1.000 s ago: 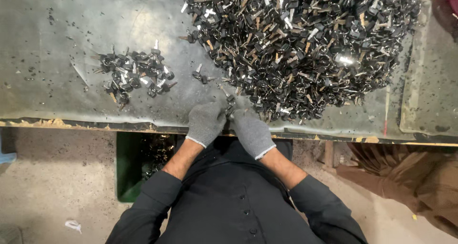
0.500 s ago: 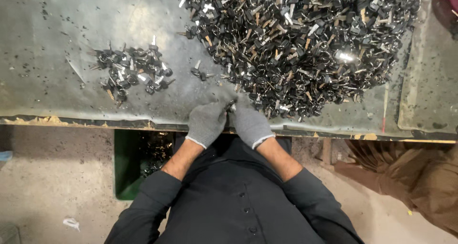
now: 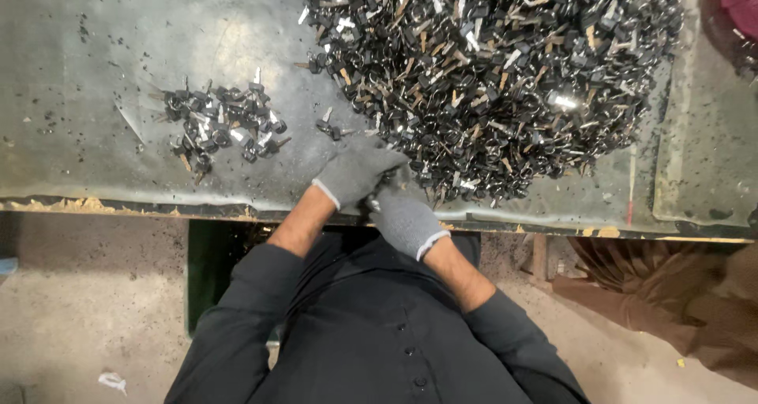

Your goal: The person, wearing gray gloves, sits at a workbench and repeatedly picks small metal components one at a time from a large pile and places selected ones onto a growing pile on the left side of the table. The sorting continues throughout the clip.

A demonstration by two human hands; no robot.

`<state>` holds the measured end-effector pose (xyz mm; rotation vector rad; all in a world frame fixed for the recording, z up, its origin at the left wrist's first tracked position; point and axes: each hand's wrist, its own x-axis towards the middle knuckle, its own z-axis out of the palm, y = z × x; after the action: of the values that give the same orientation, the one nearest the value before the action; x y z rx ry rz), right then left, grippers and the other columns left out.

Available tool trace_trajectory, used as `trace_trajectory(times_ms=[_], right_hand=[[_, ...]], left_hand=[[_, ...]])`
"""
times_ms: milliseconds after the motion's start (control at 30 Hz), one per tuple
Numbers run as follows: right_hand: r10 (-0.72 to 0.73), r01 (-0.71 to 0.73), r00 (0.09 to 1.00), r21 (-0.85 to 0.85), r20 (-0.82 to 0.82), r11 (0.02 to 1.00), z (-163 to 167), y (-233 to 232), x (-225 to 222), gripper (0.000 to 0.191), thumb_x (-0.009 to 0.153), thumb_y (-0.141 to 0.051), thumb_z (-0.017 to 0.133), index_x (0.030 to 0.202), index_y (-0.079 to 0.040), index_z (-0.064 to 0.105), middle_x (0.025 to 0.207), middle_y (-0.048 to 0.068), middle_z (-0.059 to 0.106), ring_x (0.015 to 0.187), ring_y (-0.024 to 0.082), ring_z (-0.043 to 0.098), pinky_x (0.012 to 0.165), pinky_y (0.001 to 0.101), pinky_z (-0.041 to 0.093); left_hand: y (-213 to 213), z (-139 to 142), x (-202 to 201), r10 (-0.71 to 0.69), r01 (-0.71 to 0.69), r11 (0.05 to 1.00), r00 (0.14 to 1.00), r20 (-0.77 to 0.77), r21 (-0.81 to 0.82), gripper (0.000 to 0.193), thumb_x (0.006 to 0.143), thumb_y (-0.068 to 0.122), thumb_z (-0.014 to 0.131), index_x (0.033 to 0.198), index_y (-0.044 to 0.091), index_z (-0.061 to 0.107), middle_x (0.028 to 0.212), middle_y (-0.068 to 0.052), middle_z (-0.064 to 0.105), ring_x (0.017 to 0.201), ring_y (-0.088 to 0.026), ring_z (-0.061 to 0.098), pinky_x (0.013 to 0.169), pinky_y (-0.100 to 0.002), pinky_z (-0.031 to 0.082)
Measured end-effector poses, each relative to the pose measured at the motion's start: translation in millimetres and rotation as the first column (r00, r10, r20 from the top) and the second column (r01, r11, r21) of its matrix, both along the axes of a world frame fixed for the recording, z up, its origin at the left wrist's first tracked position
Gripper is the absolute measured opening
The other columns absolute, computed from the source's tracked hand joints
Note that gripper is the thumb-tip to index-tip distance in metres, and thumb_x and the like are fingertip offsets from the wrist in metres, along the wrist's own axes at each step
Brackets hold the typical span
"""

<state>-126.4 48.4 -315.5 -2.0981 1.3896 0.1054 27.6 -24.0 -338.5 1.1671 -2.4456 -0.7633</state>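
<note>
Sleeves of a dark buttoned shirt (image 3: 379,333) filled the nearest part of the view, the forearms bare up to grey knit gloves. Below the left sleeve a green bin (image 3: 207,270) stood on the dusty floor under the table's edge. The right hand (image 3: 407,221) lay at the near edge of the metal table (image 3: 95,72), curled in toward the left hand and touching it; whether its fingers were closed on anything could not be told, since the glove hid them. The left hand (image 3: 357,171) sat just beyond it, fingers bent over the near fringe of the big heap of keys (image 3: 489,72), touching the small dark-headed pieces there; what it held, if anything, was hidden under the glove. Two loose keys (image 3: 328,126) lay just past its knuckles. Farther left, well apart from the heap, a small sorted cluster of keys (image 3: 221,124) rested on the bare sheet. The heap itself spread across the far right of the table, black heads mixed with silvery and brassy blades.
</note>
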Motion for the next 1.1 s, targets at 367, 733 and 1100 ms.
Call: trace_trajectory(times_ms=[367, 733, 1100], right_hand=[[-0.279, 0.279, 0.939, 0.030, 0.201, 0.960, -12.7, -15.4, -21.4, 0.071, 0.094, -0.017, 0.062, 0.153, -0.006, 0.024, 0.134, 0.031, 0.057, 0.091, 0.044, 0.072, 0.079, 0.0548, 0.059], [-0.336, 0.323, 0.942, 0.274, 0.002, 0.906, -21.8, -27.7, -27.8, 0.061, 0.107, -0.028, 0.052, 0.151, 0.000, 0.021, 0.094, 0.032, 0.075, 0.080, 0.045, 0.072, 0.075, 0.0544, 0.057], [-0.277, 0.274, 0.961, -0.134, -0.003, 0.952, -39.4, -16.8, -8.1, 0.030, 0.103, -0.018, 0.050, 0.126, 0.002, 0.047, 0.090, 0.026, 0.073, 0.079, 0.040, 0.075, 0.064, 0.0481, 0.060]], left_hand=[[33.4, -5.7, 2.0, 0.452, -0.457, 0.871, 0.889, 0.067, 0.181, 0.032, 0.080, 0.016, 0.083, 0.109, 0.011, 0.070, 0.092, -0.011, 0.071, 0.088, -0.033, 0.069, 0.080, -0.046, 0.055], [40.1, -5.0, -0.2, 0.478, -0.465, 0.878, 0.867, -0.139, 0.118, 0.035, 0.076, 0.006, 0.076, 0.109, 0.006, 0.067, 0.095, -0.014, 0.068, 0.089, -0.034, 0.068, 0.077, -0.046, 0.055], [37.6, -39.6, -0.8, 0.271, -0.294, 0.915, 0.955, -0.118, -0.277, 0.028, 0.077, 0.003, 0.070, 0.103, 0.011, 0.076, 0.090, -0.010, 0.071, 0.087, -0.032, 0.069, 0.079, -0.045, 0.057]])
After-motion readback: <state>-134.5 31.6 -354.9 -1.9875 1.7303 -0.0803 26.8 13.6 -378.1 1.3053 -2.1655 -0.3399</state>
